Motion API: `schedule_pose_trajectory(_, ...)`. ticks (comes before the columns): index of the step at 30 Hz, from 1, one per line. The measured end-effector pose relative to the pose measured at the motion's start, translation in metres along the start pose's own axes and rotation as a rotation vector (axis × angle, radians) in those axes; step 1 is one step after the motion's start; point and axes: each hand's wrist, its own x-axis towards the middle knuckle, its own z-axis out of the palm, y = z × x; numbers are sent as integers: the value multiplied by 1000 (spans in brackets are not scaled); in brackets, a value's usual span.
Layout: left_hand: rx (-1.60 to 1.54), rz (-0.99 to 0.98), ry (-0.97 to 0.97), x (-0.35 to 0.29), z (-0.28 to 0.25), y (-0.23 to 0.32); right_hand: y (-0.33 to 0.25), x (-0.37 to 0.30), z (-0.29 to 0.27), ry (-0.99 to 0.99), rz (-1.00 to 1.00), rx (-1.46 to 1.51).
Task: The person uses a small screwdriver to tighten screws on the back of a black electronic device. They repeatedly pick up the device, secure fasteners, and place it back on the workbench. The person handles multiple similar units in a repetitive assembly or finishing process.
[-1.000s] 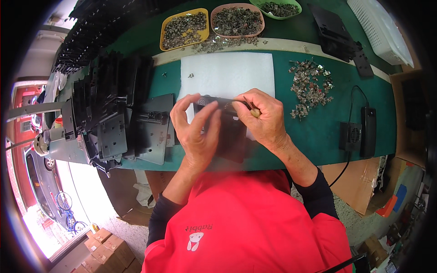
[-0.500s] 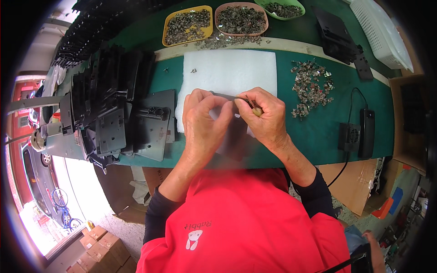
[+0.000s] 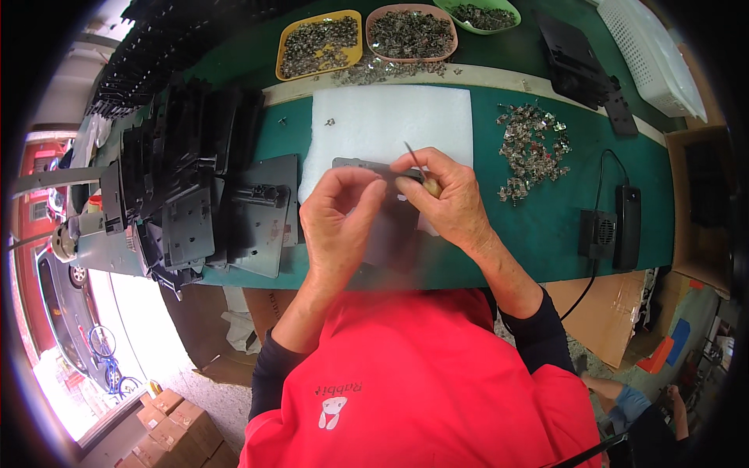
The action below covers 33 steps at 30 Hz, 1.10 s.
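Note:
A dark flat plastic panel (image 3: 390,234) lies in front of me, over the near part of a white foam sheet (image 3: 394,117). My right hand (image 3: 452,199) grips a small tool (image 3: 432,186) with a yellowish handle and a thin metal shaft, which points up past my fingers. That hand is over the panel's far right corner. At the panel's far left edge, my left hand (image 3: 337,222) has thumb and forefinger nearly together; anything between them is too small to tell. A small metal clip (image 3: 330,122) lies on the foam sheet.
Stacked black panels (image 3: 265,218) stand at left. Loose metal clips (image 3: 532,152) are heaped at right, near a black power adapter (image 3: 599,232). Yellow (image 3: 282,69), pink (image 3: 413,59) and green (image 3: 499,30) trays of clips line the back. Another person (image 3: 655,425) shows at lower right.
My left hand has drawn slightly left and toward me, uncovering the panel's far edge. The tool in my right hand has tilted, so its shaft now points up and away.

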Motion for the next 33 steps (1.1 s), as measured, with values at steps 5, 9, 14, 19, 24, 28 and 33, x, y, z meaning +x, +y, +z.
schedule_pose_trajectory(5,-222,-177,-40,2,-11,-2,-2,-1,-1,27,58,-114)
schedule_pose_trajectory(9,-217,-298,-90,4,-21,0,-7,-4,2,65,-73,-125)
schedule_pose_trajectory(14,-328,-343,-53,6,-23,0,-13,-5,5,101,-211,-179)
schedule_pose_trajectory(19,-208,-268,-51,5,-19,2,-15,-4,7,113,-191,-140)
schedule_pose_trajectory(24,-77,-160,-20,1,-14,5,-18,-4,9,116,-240,-155)
schedule_pose_trajectory(28,-34,-30,71,-2,-4,5,-18,-4,9,95,-260,-155)
schedule_pose_trajectory(33,-22,103,157,-2,4,-3,-14,-3,8,100,-305,-166)
